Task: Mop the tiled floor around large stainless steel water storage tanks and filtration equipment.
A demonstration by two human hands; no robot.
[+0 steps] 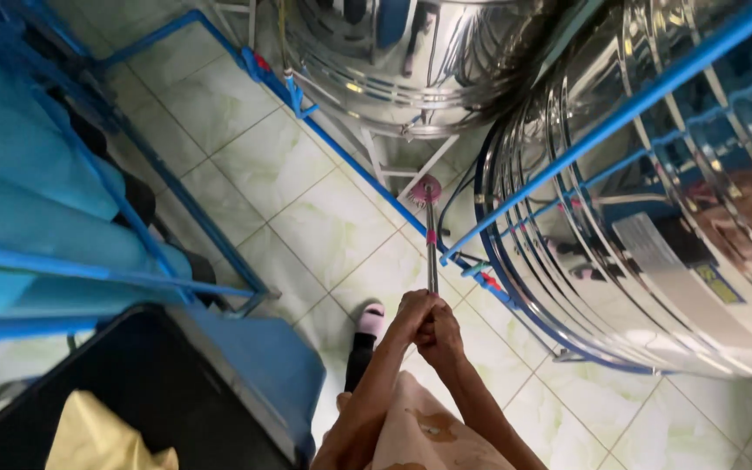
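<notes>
Both hands are gripping one mop handle (432,252): the left hand (412,315) and right hand (439,335) are closing together round its near end, stacked tight, probably so the long metal pole is staying steady at full reach. The handle is running toward 12 o'clock, and its pink mop head (426,189) is lying on the tiled floor (306,209) just beside the legs of a steel tank (393,61). A bigger steel tank (654,226) is standing at 2 o'clock behind a slanting blue rail (620,113). A foot in a pink-toed sock (371,320) is planting itself at 9 o'clock of the hands. A dark bin (150,383) holding a yellow bag (106,435) is sitting at 8 o'clock
</notes>
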